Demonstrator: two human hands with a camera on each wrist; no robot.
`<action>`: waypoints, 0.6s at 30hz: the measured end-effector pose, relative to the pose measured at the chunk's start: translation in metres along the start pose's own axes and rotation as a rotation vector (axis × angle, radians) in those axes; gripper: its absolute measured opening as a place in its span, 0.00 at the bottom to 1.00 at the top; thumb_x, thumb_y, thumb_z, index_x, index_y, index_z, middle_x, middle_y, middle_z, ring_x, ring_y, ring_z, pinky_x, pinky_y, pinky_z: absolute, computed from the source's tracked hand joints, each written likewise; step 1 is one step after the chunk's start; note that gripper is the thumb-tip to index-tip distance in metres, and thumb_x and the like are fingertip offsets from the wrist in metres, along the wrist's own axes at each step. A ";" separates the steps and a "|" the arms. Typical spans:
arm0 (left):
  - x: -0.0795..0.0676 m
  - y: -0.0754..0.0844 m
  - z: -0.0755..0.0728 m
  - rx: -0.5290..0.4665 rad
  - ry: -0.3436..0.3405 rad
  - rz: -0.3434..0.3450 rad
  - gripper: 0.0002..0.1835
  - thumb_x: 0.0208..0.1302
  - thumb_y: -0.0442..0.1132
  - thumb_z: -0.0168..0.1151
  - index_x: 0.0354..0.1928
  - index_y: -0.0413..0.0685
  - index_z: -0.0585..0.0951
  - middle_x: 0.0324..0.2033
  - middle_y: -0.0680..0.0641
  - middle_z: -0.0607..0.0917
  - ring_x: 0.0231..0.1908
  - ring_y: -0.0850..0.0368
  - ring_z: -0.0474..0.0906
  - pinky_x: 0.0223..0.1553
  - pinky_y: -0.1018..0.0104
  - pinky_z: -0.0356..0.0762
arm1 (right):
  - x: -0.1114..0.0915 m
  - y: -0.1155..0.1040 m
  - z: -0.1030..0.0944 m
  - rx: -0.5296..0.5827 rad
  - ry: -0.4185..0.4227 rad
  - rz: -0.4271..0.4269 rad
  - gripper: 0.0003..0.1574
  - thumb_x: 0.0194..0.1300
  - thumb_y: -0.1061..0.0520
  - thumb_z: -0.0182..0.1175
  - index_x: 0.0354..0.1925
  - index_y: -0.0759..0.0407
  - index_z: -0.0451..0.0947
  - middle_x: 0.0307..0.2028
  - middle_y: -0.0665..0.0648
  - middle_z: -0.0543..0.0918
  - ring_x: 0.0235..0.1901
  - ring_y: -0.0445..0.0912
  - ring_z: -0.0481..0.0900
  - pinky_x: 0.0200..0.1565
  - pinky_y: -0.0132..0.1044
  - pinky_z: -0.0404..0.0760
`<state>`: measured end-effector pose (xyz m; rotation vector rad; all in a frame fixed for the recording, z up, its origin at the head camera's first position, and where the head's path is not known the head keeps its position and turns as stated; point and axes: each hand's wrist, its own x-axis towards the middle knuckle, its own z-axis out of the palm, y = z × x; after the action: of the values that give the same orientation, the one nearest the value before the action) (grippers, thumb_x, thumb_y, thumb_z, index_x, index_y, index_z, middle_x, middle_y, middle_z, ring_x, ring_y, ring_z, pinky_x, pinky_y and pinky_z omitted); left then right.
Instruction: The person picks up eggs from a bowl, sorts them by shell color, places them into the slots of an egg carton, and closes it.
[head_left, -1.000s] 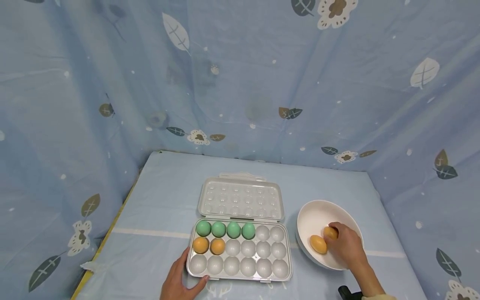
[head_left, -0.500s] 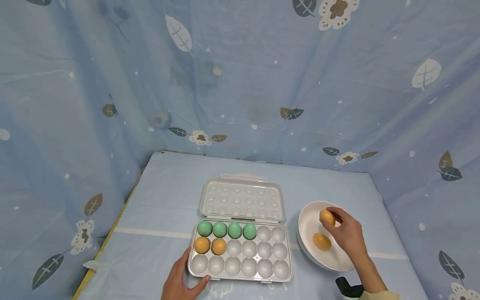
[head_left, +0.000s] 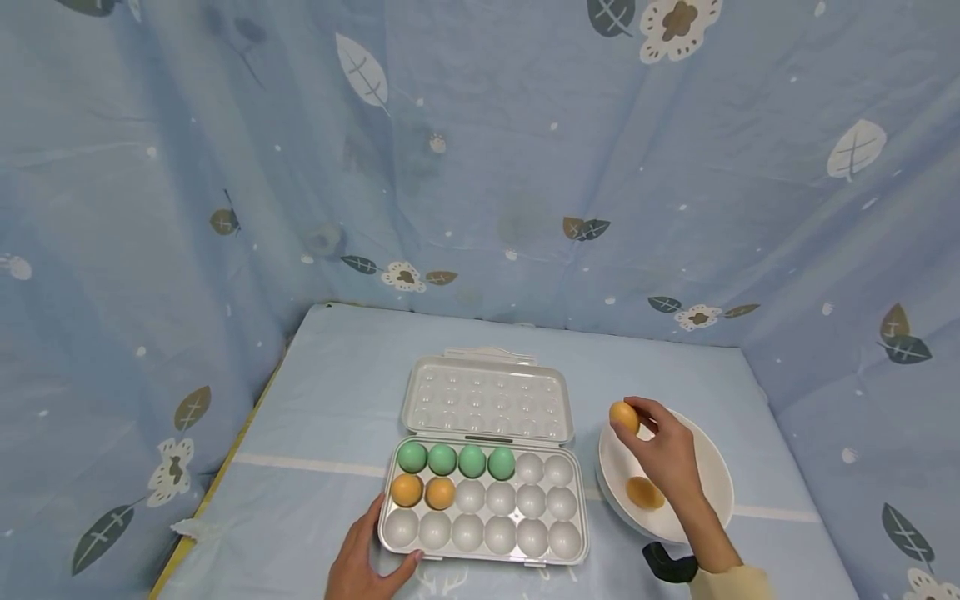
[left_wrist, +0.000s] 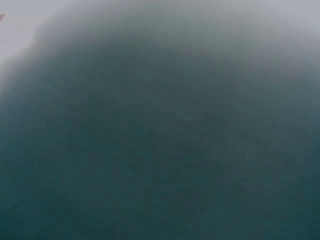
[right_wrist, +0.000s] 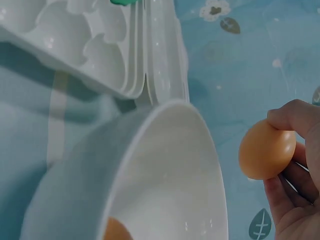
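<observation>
My right hand pinches a brown egg between thumb and fingertips, above the far left rim of a white bowl. One more brown egg lies in that bowl. The right wrist view shows the held egg beside the bowl's rim. My left hand rests at the near left corner of an opened plastic egg box, index finger along the side, thumb on the front edge. Several green eggs fill part of the back row; two brown eggs sit in the middle row.
The box's clear lid lies folded back behind it. A black object is by my right wrist. Blue patterned cloth hangs around the table. The left wrist view is a dark blur.
My right hand has lifted the brown egg out of the bowl and carried it up and left to the rim. My left hand stays at the box corner.
</observation>
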<state>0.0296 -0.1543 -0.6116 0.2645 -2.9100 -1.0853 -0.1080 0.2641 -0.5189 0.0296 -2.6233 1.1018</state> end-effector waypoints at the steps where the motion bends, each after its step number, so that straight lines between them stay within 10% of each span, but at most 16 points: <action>1: 0.000 -0.001 0.001 -0.002 0.007 0.007 0.60 0.49 0.67 0.78 0.77 0.43 0.62 0.62 0.36 0.78 0.62 0.38 0.76 0.63 0.40 0.75 | 0.001 -0.002 0.002 0.013 -0.002 -0.003 0.27 0.64 0.56 0.74 0.58 0.62 0.80 0.54 0.63 0.86 0.55 0.61 0.85 0.54 0.53 0.83; 18: 0.000 -0.008 0.006 -0.006 0.085 0.080 0.58 0.48 0.63 0.81 0.76 0.43 0.65 0.60 0.38 0.80 0.60 0.41 0.79 0.60 0.41 0.78 | 0.003 -0.043 0.047 0.176 -0.037 -0.121 0.26 0.58 0.60 0.78 0.54 0.60 0.83 0.51 0.59 0.87 0.51 0.56 0.87 0.53 0.52 0.85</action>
<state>0.0303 -0.1560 -0.6211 0.1870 -2.8158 -1.0448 -0.1176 0.2010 -0.5193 0.2442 -2.5108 1.2957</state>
